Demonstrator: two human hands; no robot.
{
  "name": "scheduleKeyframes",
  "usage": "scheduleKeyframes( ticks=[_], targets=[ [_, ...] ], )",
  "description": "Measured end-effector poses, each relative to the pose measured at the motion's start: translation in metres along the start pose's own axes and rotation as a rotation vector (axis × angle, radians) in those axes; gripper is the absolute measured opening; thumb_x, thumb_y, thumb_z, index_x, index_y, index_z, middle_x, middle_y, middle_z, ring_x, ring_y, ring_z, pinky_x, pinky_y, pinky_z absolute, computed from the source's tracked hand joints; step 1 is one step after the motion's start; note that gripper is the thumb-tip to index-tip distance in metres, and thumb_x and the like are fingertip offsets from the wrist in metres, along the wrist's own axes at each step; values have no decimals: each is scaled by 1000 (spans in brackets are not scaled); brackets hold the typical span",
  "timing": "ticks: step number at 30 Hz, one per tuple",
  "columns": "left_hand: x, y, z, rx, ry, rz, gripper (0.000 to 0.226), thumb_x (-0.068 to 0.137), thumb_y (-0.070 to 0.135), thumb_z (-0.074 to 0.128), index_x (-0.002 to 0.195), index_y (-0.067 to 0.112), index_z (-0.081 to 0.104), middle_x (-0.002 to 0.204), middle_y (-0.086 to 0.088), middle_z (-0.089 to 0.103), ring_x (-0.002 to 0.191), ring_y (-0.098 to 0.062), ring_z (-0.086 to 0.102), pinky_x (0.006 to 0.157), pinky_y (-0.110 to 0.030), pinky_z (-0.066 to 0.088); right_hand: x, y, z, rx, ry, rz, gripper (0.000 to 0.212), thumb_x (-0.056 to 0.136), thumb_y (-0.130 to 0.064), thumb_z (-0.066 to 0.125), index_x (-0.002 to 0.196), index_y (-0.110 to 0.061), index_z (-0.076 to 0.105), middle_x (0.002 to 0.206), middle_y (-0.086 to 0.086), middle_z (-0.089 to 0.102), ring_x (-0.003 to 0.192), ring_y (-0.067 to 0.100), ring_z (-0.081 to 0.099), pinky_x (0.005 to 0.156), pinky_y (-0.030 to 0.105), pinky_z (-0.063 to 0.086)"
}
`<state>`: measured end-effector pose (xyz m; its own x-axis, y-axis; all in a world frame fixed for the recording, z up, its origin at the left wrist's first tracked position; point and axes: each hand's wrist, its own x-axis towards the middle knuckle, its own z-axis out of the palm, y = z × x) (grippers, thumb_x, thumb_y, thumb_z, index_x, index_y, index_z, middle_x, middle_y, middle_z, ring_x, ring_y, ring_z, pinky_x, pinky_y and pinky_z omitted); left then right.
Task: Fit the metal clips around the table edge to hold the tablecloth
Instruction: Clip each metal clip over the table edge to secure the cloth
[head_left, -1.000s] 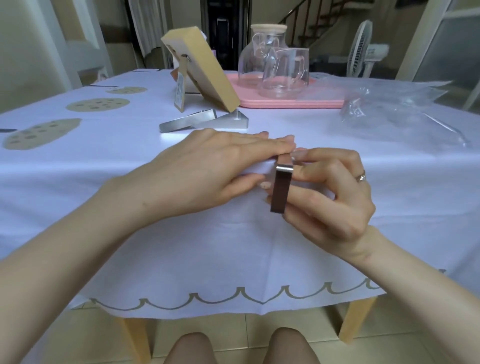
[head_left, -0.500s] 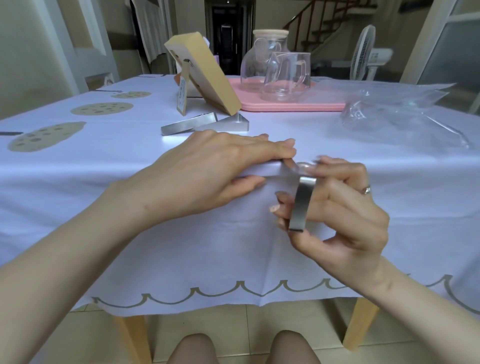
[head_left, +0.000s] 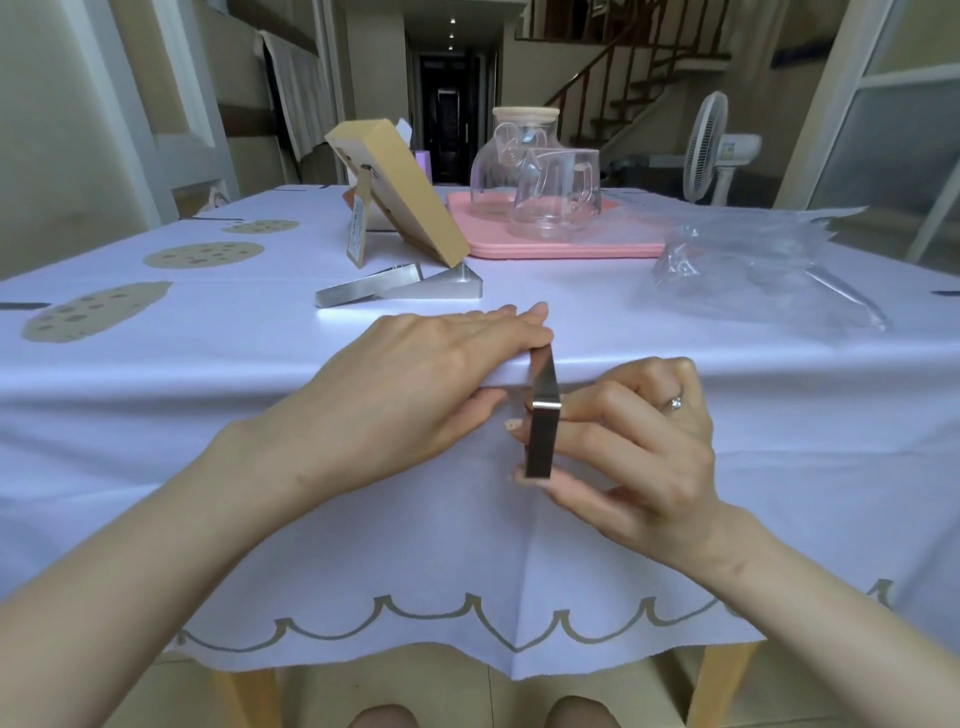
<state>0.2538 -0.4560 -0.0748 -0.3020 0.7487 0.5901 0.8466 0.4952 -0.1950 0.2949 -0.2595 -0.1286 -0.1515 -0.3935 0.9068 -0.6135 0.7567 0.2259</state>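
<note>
A white tablecloth (head_left: 675, 457) with a scalloped hem covers the table and hangs over its near edge. My left hand (head_left: 415, 384) lies flat on the cloth at that edge, fingers on top and thumb under the rim. Just to its right, my right hand (head_left: 634, 441) grips a metal clip (head_left: 543, 415). The clip's top arm lies over the table edge while its lower part hangs in front of the cloth. Two more metal clips (head_left: 400, 286) lie on the tabletop behind my left hand.
A tan box (head_left: 410, 197) with a hanging tag leans behind the spare clips. Further back, a pink tray (head_left: 561, 247) carries a glass jug and a glass cup. Crumpled clear plastic wrap (head_left: 769, 265) lies at the right. A fan stands beyond the table.
My right hand lowered the clip away from the edge half a second ago. It has since brought the clip back up, so the top arm lies over the table edge beside my left fingertips.
</note>
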Motion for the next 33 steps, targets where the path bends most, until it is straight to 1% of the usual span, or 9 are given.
scheduleKeyframes(
  ticks=[3,6,8,10,12,14,19,30,33],
  targets=[
    [-1,0,1,-29,9,2,46,80,27,40,124,21,48,138,7,51,121,-10,52,73,-32,57,1,-6,-1,37,-5,62,43,82,-57,58,76,-19,77,86,-5,69,78,17,50,73,31,31],
    [-1,0,1,-63,13,-24,44,79,27,39,121,23,50,136,11,51,120,-6,50,70,-33,57,3,-12,-2,70,26,129,37,82,-53,60,75,-21,76,96,-9,60,87,16,49,81,35,34],
    [-1,0,0,-81,12,-43,43,78,28,39,120,25,50,137,13,51,121,-4,48,72,-35,56,3,-13,-2,90,39,183,34,77,-54,65,83,-21,72,101,-5,55,96,17,52,95,39,34],
    [-1,1,0,-88,17,-51,42,78,28,41,119,26,49,136,13,51,121,-4,47,73,-35,56,3,-14,-4,133,31,256,49,71,-56,70,98,-17,58,105,2,59,106,17,54,104,43,32],
    [-1,1,1,-93,16,-55,39,79,25,46,119,25,48,137,13,51,122,-5,46,75,-36,56,5,-14,-8,164,0,320,65,66,-58,74,108,-13,51,116,7,58,115,19,52,102,40,36],
    [-1,2,2,-94,12,-56,41,79,21,51,119,23,50,137,11,51,122,-6,48,76,-36,56,8,-15,-13,152,-59,343,72,66,-60,73,115,-11,53,123,4,56,118,18,51,99,35,37],
    [-1,1,2,-90,21,-63,45,77,22,49,122,25,49,134,9,55,118,-9,53,74,-35,56,15,-13,-20,109,-170,325,65,70,-63,67,113,-15,63,119,-10,61,106,15,56,94,30,34],
    [-1,1,-2,-175,-9,-88,49,79,20,52,126,31,45,138,13,49,123,-4,47,88,-33,49,15,-11,-25,119,-224,324,63,72,-63,64,115,-17,64,123,-11,60,104,15,55,91,29,32],
    [0,4,-3,-194,-27,-124,49,78,21,51,123,37,40,137,18,48,117,-12,56,83,-37,52,14,-11,-25,149,-208,329,60,72,-62,64,113,-17,63,122,-13,60,104,15,56,91,30,33]
  ],
)
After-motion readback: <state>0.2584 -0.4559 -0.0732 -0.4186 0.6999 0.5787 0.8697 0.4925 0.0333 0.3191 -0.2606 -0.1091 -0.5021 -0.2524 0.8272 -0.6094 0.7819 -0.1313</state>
